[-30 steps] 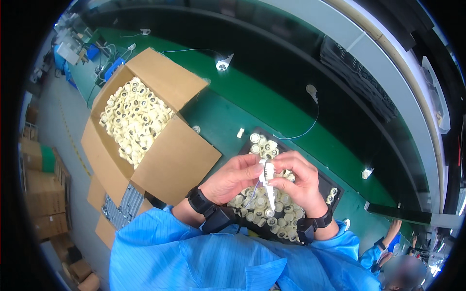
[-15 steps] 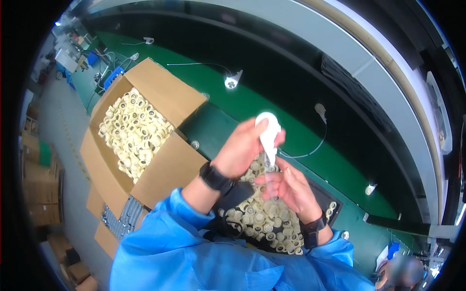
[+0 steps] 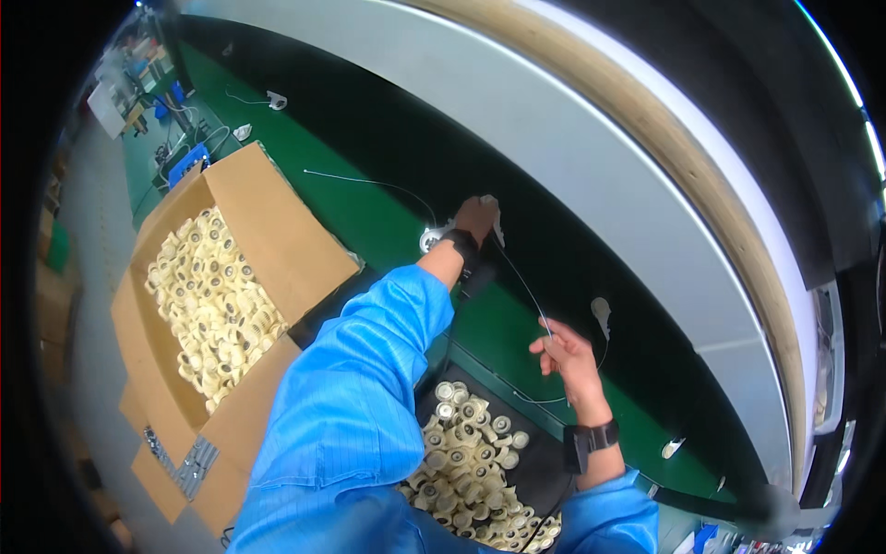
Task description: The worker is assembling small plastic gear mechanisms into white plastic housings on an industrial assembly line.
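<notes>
White part (image 3: 499, 224), tip nearward, is gripped by left fingers (image 3: 484, 206), cable (image 3: 533, 295) by right fingers (image 3: 561, 333); carton (image 3: 281, 222) is loaded with cream wheels (image 3: 214, 305).

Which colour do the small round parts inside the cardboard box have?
Small round parts: cream, many with dark centres; best seen in head view.

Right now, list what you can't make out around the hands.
- Head view: the left hand's grip on the white part, hidden by the back of the hand.
- Head view: whether the right hand pinches the cable or only touches it; too small to tell.
- Head view: the tray's left side, hidden by the left sleeve.
- Head view: the clutter at lower right, blurred and cut off by the edge.
</notes>
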The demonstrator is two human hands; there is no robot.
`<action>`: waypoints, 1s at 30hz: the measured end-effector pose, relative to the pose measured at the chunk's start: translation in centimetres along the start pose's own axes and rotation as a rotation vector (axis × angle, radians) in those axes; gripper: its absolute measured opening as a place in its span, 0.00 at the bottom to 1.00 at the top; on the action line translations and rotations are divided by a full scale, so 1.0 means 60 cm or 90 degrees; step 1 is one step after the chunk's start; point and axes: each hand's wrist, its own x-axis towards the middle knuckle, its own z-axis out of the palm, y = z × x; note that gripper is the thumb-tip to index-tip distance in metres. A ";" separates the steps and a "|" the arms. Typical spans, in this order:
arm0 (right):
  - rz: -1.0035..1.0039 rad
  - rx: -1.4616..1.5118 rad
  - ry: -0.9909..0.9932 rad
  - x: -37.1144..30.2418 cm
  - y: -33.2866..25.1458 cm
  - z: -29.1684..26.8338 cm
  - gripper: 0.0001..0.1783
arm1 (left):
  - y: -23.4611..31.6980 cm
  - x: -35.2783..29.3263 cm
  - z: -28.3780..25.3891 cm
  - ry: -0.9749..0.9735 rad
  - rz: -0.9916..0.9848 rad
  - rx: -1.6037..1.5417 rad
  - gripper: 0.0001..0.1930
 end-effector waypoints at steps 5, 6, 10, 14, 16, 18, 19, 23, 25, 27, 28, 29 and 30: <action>-0.088 -0.276 0.164 0.117 0.114 -0.080 0.16 | 0.182 -0.015 -0.041 -0.002 -0.177 0.329 0.27; -0.190 -0.407 0.198 0.147 0.166 -0.091 0.16 | 0.188 -0.026 -0.052 -0.011 -0.176 0.332 0.27; -0.306 -0.687 0.256 0.138 0.139 -0.018 0.19 | 0.166 -0.096 -0.110 -0.083 -0.136 0.434 0.31; -0.438 -0.580 0.257 0.072 0.052 0.012 0.14 | 0.139 -0.107 -0.109 -0.104 -0.136 0.451 0.27; -0.360 -0.502 0.133 0.030 0.011 0.037 0.14 | 0.147 -0.097 -0.117 -0.133 -0.171 0.468 0.26; -0.326 -0.451 -0.004 -0.001 0.010 0.062 0.13 | 0.171 -0.098 -0.129 -0.096 -0.246 0.347 0.25; -0.366 -0.475 -0.036 -0.015 0.002 0.085 0.13 | 0.182 -0.098 -0.145 -0.095 -0.243 0.352 0.25; -0.400 -0.703 -0.123 -0.043 0.012 0.191 0.10 | 0.236 -0.095 -0.220 -0.144 -0.244 0.295 0.23; -0.421 -0.803 -0.109 -0.037 0.034 0.229 0.09 | 0.279 -0.102 -0.265 -0.198 -0.359 0.024 0.21; -0.437 -0.906 -0.089 -0.022 0.068 0.253 0.08 | 0.299 -0.122 -0.298 -0.186 -0.334 -0.085 0.20; -0.403 -0.959 -0.098 -0.015 0.083 0.269 0.08 | 0.304 -0.132 -0.323 -0.178 -0.320 -0.109 0.21; -0.362 -1.014 -0.107 -0.009 0.091 0.274 0.09 | 0.313 -0.145 -0.343 -0.175 -0.307 -0.136 0.21; -0.356 -0.992 -0.128 -0.003 0.099 0.272 0.09 | 0.325 -0.160 -0.360 -0.138 -0.281 -0.135 0.22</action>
